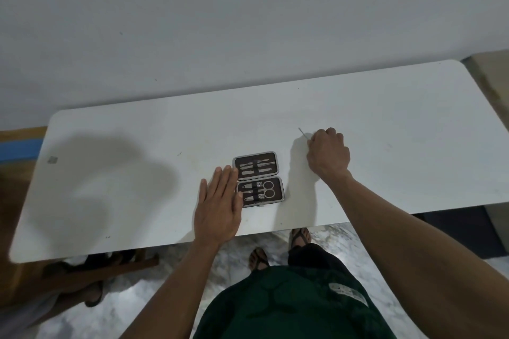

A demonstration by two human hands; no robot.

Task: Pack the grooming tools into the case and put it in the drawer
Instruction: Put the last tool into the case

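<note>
Thin bright metal identifies the last loose tool (303,133), a slender pick-like implement whose tip projects up and to the left from the right hand (327,152). That hand is curled almost into a fist and pinches the tool's shaft, well in from the table's (385,118) right end and closer to its far edge than the case. The left hand (217,206) lies flat and fully spread, fingers together, gripping nothing; its fingertips overlap the left edge of the case (258,179) and appear to steady it. The case rests open near the middle of the near edge, hinge running left to right, with both halves facing up. The lining is dark brown with a pale grey border. The far half carries several slim straight tools under a central elastic band; the near half carries scissors and what appear to be clippers, also strapped. The step in hand is judged to be seating the remaining tool. For a clean insertion, keep the left palm pressing the case flat, align the tool parallel with the straight tools in the far half, and feed one end under the band before sliding it level. A free slot cannot be confirmed at this scale, so check for one before pushing. Avoid lifting the band far enough to release adjacent tools. No drawer is in view.
</note>
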